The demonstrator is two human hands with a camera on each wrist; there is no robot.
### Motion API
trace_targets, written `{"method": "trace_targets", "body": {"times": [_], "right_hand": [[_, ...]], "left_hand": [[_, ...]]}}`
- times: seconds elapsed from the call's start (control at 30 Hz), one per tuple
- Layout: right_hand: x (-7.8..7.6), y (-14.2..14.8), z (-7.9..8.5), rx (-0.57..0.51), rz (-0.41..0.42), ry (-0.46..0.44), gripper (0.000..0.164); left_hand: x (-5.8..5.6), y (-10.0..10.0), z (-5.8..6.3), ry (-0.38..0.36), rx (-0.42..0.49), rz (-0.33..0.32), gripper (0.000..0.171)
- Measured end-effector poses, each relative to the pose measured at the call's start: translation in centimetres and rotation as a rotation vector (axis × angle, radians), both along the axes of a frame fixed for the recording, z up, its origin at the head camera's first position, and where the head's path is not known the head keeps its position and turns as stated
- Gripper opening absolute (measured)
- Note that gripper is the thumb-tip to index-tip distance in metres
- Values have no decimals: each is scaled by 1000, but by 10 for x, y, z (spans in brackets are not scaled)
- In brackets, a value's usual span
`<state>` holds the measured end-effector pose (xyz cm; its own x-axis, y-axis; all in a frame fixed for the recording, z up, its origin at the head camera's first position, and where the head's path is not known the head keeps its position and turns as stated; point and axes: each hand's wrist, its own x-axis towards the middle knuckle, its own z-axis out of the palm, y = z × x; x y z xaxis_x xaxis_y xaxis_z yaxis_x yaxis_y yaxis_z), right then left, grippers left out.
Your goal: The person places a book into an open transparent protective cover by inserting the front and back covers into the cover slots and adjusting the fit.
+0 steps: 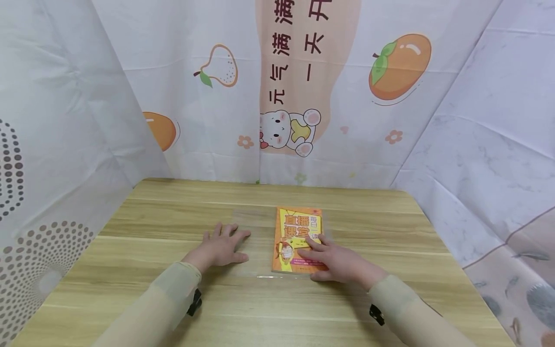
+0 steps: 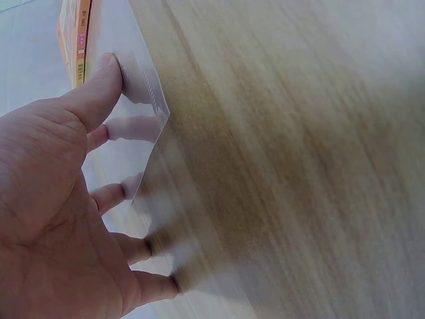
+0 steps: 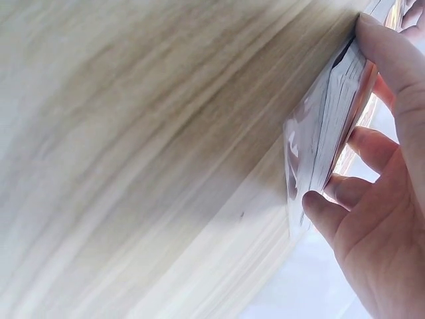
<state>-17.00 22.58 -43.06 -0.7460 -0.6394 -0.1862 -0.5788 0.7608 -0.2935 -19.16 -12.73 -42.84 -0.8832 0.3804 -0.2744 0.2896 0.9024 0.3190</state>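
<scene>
An orange and yellow paperback book (image 1: 299, 229) lies cover up on a clear plastic sheet (image 1: 262, 246) on the table. My left hand (image 1: 218, 249) rests on the sheet's left part, fingers spread. In the left wrist view the thumb and two fingers touch the film (image 2: 143, 126), while the other two fingertips reach past its edge onto the wood. My right hand (image 1: 342, 262) lies over the book's lower right, with fingertips on the cover. The right wrist view shows the thumb at the edge of the pages (image 3: 339, 100) and plastic jutting out beneath them.
The wood-grain table (image 1: 260, 313) extends around the sheet on all sides. A printed white curtain (image 1: 195, 111) hangs behind its far edge, with more fabric (image 1: 490, 159) at the right and left. Dark straps (image 1: 376, 314) sit at both wrists.
</scene>
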Motion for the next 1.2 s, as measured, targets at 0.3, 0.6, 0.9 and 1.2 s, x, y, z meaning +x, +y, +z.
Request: {"method": "trace_targets", "body": {"times": [0.3,0.6,0.9,1.2], "right_hand": [[1,6,0,-7,7,3,64],[1,15,-1,-22,7,3,64],[-1,18,-5,-28,2,-18,63],[-2,23,-5,-32,-5,-35,64]], "left_hand": [[0,0,0,1,-8,1,71],[-2,0,-3,-22,-8,-3,73],[-1,-2,-4,-6,2,-9,73],[-2,-3,-6,-12,12,-13,73]]}}
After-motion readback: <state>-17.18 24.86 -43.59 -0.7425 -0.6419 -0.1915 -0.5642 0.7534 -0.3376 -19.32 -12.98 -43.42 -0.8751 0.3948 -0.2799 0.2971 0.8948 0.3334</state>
